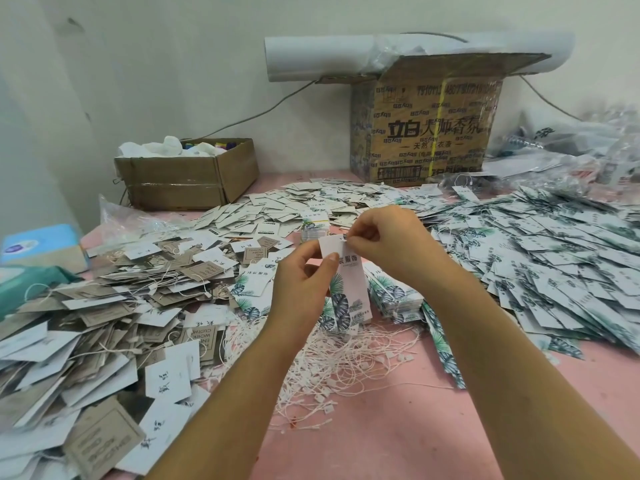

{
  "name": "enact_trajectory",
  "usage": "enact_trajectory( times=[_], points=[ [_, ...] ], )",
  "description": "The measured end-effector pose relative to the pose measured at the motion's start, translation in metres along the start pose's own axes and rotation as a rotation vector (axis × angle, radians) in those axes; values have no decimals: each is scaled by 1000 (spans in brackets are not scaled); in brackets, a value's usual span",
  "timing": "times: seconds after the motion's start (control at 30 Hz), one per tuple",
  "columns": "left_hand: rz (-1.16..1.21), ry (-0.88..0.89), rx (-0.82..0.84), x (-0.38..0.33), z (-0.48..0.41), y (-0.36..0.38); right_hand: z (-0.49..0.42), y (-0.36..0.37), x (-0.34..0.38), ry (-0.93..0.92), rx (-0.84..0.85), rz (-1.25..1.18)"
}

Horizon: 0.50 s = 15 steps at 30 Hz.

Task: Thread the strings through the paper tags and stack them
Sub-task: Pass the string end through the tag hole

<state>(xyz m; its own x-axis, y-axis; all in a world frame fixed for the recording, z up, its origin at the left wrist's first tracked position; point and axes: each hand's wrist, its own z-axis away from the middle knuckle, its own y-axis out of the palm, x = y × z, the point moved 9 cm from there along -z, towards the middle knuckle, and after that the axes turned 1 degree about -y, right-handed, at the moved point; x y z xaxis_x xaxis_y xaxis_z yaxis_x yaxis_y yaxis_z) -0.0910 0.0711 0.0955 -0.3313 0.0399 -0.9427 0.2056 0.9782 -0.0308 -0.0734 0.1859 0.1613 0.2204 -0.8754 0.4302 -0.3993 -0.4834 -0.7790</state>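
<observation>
My left hand point(304, 275) holds a tall white paper tag point(348, 289) with green leaf print upright above the pink table, thumb on its front. My right hand point(384, 244) pinches at the tag's top edge, where a small dark hole or string end point(345, 238) shows. A tangle of white strings point(346, 368) with small plastic locks lies on the table just below the hands. A neat stack of leaf-print tags point(394, 299) stands to the right of the held tag.
Grey and white tags with strings are heaped at the left point(104, 313). Leaf-print tags spread widely at the right point(554, 258). Loose white tags point(304, 206) lie behind. Two cardboard boxes point(187, 174) point(426, 126) stand at the back wall. A blue tissue box point(41, 244) sits far left.
</observation>
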Motion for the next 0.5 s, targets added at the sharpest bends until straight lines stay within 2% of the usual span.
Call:
enact_trajectory(
  times=[0.5],
  points=[
    [-146,56,5,-10,2,1,3,5,2,23,34,60]
  ],
)
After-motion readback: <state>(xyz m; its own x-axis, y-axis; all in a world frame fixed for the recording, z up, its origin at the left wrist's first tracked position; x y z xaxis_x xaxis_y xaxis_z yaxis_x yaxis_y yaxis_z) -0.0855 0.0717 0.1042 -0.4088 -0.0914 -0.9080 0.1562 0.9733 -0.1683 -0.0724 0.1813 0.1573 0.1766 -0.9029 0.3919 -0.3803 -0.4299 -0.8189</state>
